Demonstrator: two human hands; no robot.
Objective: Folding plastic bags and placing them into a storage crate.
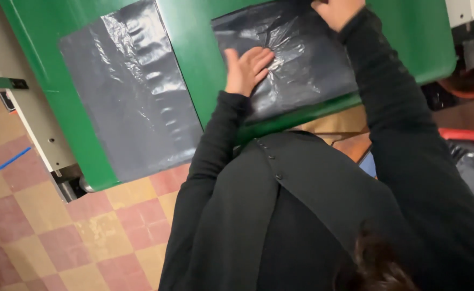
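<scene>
In the head view, the left hand [246, 70] lies flat, fingers [261, 56] spread open, on a crinkled dark grey plastic sheet [301, 59] at upper centre of the green worktop [194, 48]. The right hand [336, 11] at the top edge touches the sheet's far end; whether its fingers grip cannot be told. A second dark grey plastic sheet [132, 91] lies at upper left, above the pink-and-yellow checkered floor [86, 237].

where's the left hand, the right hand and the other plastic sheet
left hand [247, 70], head view, back of hand
right hand [336, 11], head view, knuckles
other plastic sheet [132, 91], head view, its middle
</scene>
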